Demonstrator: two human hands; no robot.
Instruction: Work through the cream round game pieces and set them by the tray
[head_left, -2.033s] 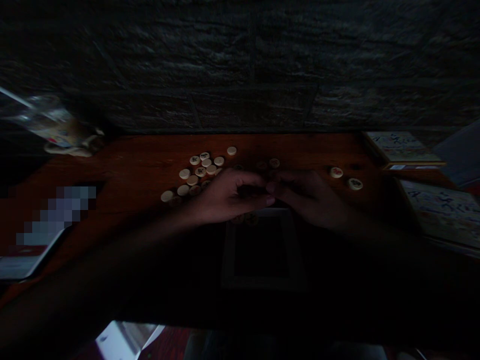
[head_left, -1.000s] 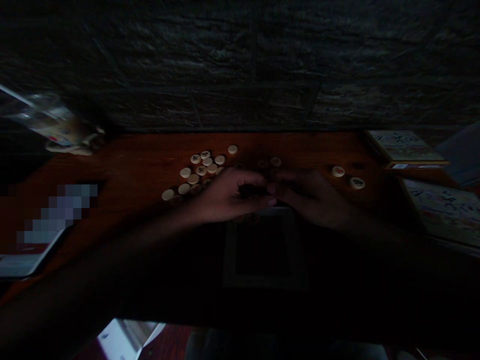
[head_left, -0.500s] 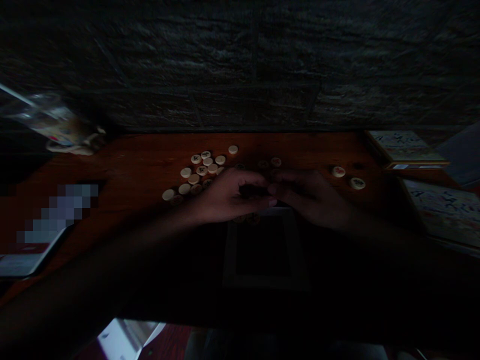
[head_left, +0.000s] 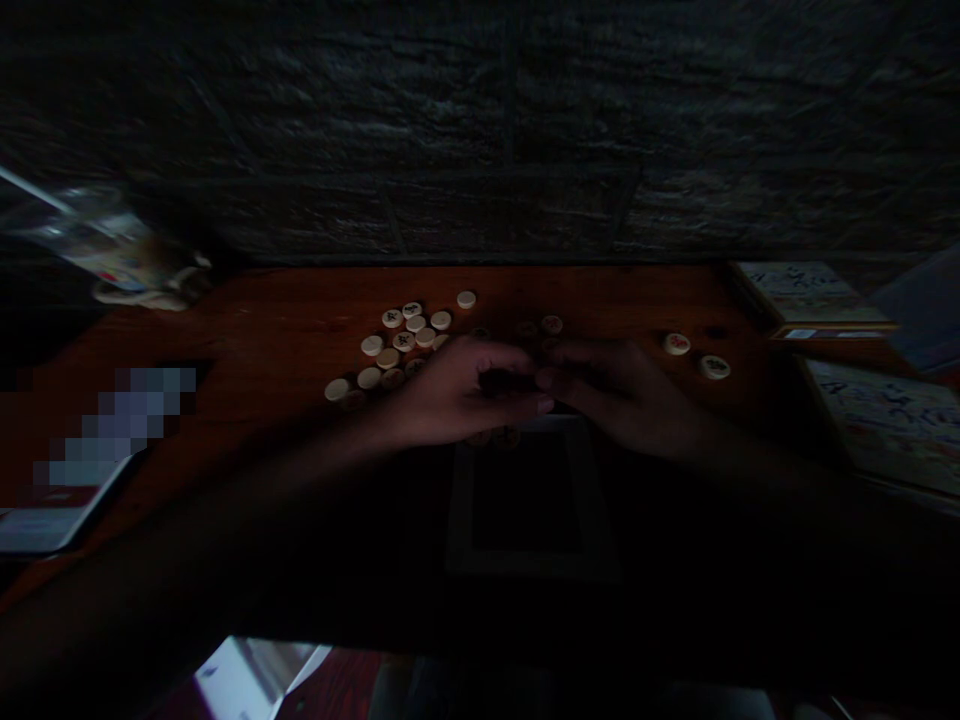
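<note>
My left hand and my right hand meet over the middle of the dark wooden table. The left fingers curl with the thumb below them, closed toward the right fingertips; the deep shade hides what they hold, if anything. My right hand is closed too, thumb and fingers pressed together. Several round Chinese chess pieces lie loosely at the left hand's far side, some showing characters, others blank. A couple more pieces show just beneath the left hand. Under both wrists lies a dim rectangular frame or shallow box.
Two Chinese chess pieces, one red-marked and one dark-marked, lie right of my hand. Two patterned boxes stand at the right edge. A plastic drink cup with a straw and a flat device are at left. A stone wall closes the back.
</note>
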